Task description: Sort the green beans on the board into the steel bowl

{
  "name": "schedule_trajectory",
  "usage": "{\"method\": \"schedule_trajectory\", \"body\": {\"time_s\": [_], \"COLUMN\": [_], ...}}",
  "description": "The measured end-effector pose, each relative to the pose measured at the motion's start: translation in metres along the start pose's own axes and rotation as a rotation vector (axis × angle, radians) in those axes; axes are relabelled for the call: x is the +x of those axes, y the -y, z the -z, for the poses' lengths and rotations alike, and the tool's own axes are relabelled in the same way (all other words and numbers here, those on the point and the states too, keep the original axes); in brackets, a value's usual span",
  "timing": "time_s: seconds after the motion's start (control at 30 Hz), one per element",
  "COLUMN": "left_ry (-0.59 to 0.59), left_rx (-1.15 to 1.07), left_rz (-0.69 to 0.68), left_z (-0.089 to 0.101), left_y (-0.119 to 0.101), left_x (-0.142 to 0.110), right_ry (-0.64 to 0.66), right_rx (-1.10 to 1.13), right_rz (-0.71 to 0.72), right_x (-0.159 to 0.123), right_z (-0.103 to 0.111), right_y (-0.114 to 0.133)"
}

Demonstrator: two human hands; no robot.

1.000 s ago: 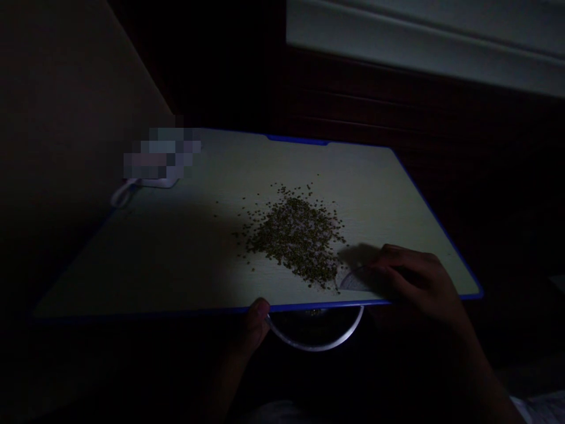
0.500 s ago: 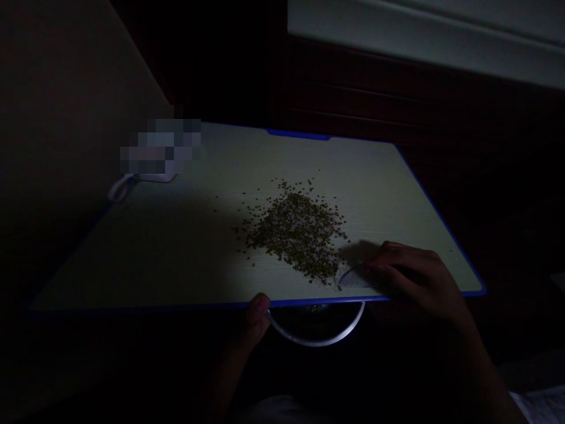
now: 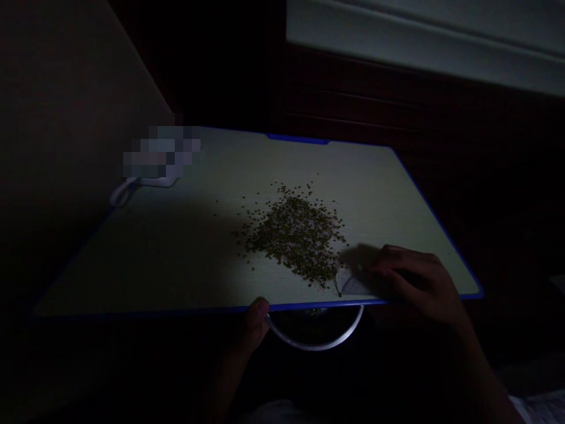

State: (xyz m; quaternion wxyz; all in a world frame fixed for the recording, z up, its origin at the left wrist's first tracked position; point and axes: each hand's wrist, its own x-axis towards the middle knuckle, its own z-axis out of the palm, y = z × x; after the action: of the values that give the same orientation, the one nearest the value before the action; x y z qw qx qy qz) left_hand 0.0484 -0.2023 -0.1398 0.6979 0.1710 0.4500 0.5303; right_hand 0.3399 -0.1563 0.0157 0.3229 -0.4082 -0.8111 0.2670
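Observation:
A heap of small green beans or seeds [image 3: 295, 232], mixed with pale bits, lies on a whitish board [image 3: 388, 194] with a blue rim. My right hand [image 3: 410, 280] is closed on a thin, pale, curved-edged piece [image 3: 356, 285], its kind too dark to make out, held low on the board just right of the heap. Under the front edge is a round bowl with a shiny rim [image 3: 318, 348], partly hidden by the board. My left hand [image 3: 255, 327] is closed at the bowl's left rim, thumb against the board's edge and fingers mostly hidden.
A white object with a strap loop [image 3: 156, 179], partly blurred out, rests at the board's back left corner. Behind the board are dark panels [image 3: 375, 112] and a pale ledge [image 3: 419, 44]. A wall [image 3: 66, 106] rises on the left. The light is very dim.
The thin piece in my right hand has shifted slightly down and right, away from the heap's edge. My left hand and the bowl look the same; the whole view has moved a little.

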Motion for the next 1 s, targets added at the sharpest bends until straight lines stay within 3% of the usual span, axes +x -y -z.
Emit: {"method": "schedule_trajectory", "body": {"time_s": [0.63, 0.87, 1.0], "left_ry": [0.025, 0.004, 0.02], "left_rx": [-0.007, 0.013, 0.006], "left_rz": [0.022, 0.036, 0.048], "left_z": [-0.001, -0.006, -0.004], "left_y": [-0.004, -0.007, -0.005], "left_x": [0.0, -0.002, -0.001], "right_ry": [0.038, -0.063, 0.004], "right_rx": [-0.013, -0.022, -0.037], "right_rz": [0.05, -0.07, -0.062], "right_x": [-0.001, 0.0, 0.0], "right_z": [0.0, -0.001, -0.002], "right_y": [-0.002, 0.001, 0.0]}}
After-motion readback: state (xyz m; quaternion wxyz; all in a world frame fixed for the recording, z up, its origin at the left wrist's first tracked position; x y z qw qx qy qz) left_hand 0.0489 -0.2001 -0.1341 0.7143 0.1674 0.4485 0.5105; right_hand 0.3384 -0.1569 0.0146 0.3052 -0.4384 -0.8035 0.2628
